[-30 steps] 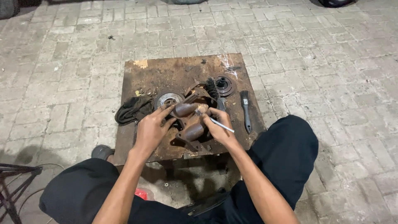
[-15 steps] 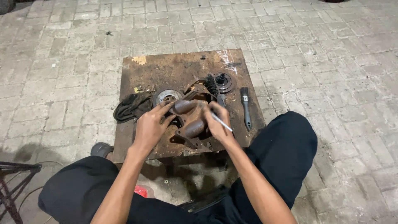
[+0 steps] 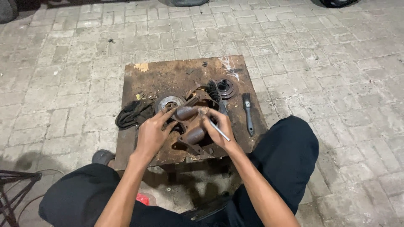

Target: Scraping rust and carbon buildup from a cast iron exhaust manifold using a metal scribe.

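the rusty manifold (image 3: 190,126) lies in the middle of the stained worktop (image 3: 168,73). the left hand (image 3: 152,133) rests on it with fingers spread, gripping nothing. the right hand (image 3: 221,126) is closed around a thin metal tool (image 3: 219,130), its tip at the manifold's upper tube. a black rag (image 3: 132,113) lies left, a brush (image 3: 248,111) right.

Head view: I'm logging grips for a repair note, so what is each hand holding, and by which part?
The right hand pinches a thin metal rod near its upper end. The left hand steadies the rusty brown pipe part, fingers on its upper tube.
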